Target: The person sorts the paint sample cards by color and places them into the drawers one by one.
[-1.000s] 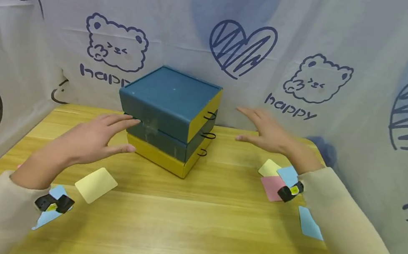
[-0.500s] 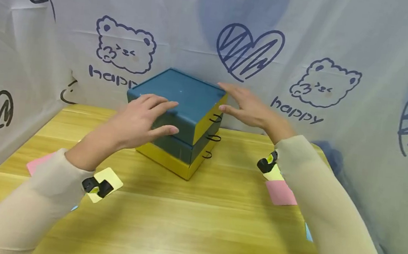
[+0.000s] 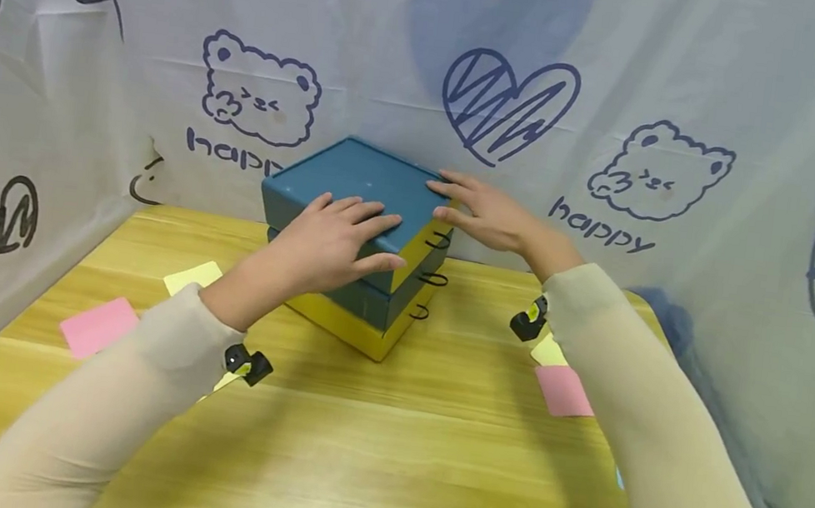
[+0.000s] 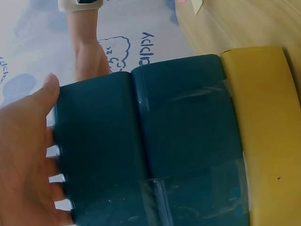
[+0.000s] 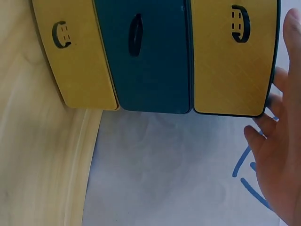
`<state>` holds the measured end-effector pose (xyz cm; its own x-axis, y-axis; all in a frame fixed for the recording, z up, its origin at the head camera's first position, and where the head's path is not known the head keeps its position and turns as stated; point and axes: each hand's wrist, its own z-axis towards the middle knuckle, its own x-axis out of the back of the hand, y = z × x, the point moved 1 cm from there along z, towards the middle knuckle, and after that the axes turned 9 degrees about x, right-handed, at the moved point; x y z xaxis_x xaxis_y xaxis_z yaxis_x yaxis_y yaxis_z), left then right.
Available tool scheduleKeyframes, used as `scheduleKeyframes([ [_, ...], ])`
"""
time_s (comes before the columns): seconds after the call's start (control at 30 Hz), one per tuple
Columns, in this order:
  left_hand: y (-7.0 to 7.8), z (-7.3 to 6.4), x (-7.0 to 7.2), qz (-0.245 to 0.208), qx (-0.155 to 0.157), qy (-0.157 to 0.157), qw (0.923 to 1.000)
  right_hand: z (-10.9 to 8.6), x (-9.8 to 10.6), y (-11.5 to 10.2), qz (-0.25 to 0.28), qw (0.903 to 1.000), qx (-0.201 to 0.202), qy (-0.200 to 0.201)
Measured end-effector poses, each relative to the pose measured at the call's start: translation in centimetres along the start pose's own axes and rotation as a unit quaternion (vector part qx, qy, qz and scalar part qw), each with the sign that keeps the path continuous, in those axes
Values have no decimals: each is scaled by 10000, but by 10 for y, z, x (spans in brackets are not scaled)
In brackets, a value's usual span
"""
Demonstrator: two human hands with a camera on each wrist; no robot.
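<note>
A stack of three box drawers (image 3: pixel 363 178), blue, teal and yellow, stands at the back of the table. Black loop pulls (image 3: pixel 435 279) show on its right side, and clear tape (image 4: pixel 202 188) crosses the lower two in the left wrist view. My left hand (image 3: pixel 336 244) lies with spread fingers over the near part of the blue top, thumb by its front corner. At the top right edge is my right hand (image 3: pixel 483 214), its fingers extended over the lid. In the right wrist view the right fingertips (image 5: pixel 265 125) are right at the top box's edge.
Pink (image 3: pixel 100 328) and yellow notes (image 3: pixel 195 276) lie on the wooden table (image 3: pixel 368 467) at left. Another pink note (image 3: pixel 564 391) and a yellow one (image 3: pixel 549 351) lie under the right forearm. A printed white cloth (image 3: pixel 392 59) hangs close behind the stack.
Both hands have come in from the sides onto the stack: the left moved right and over the top, the right moved left and up to the edge. The view has shifted slightly left.
</note>
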<state>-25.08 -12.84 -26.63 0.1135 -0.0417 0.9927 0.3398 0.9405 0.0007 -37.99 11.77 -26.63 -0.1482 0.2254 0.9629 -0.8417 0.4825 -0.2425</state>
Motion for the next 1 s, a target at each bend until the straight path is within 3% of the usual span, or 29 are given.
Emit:
scheduleKeyframes([
  [0.27, -5, -10, -4, -154, -354, 222, 9990, -26, -3, -8, -170, 9996, 227, 91],
  [0.6, -20, -27, -2, -798, -1258, 159, 9887, -66, -5, -33, -600, 9943, 831, 276],
  [0.8, -27, -35, -1, -1060, -1625, 65, 9810, -91, -11, -46, -804, 9841, 1484, 554],
  [1.0, -30, -38, -2, -1382, -1890, -121, 9721, -112, -18, -58, -961, 9643, 2126, 1249],
])
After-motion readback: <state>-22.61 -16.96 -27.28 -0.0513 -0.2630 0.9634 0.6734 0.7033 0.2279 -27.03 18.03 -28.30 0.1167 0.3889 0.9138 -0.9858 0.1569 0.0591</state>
